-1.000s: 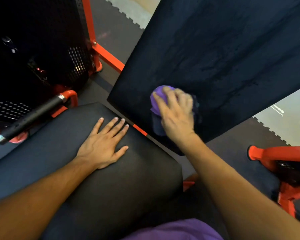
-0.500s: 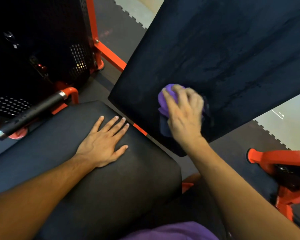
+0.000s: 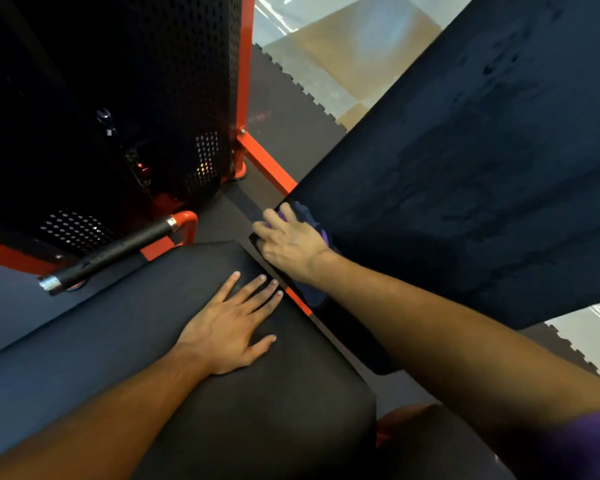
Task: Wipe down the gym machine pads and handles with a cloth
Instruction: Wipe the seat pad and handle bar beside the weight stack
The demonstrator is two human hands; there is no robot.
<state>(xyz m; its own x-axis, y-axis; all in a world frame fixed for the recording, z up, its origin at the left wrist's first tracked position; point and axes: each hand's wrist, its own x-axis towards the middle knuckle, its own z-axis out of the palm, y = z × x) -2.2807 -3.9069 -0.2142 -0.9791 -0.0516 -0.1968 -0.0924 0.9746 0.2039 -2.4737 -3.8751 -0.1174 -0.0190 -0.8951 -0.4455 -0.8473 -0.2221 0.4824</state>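
We press the purple cloth [image 3: 317, 233] under our right hand [image 3: 291, 245] along the back pad [image 3: 465, 174] corner, left hand [image 3: 227, 336] flat, fingers spread, bracing the seat pad [image 3: 118, 341] beside it.

The left hand [image 3: 227, 336] lies flat at frame centre, fingers straight and spread, forearm running to the lower left. The right hand [image 3: 291, 245], just above it, seems to press palm-down, its fingers blurred, arm entering from the lower right.
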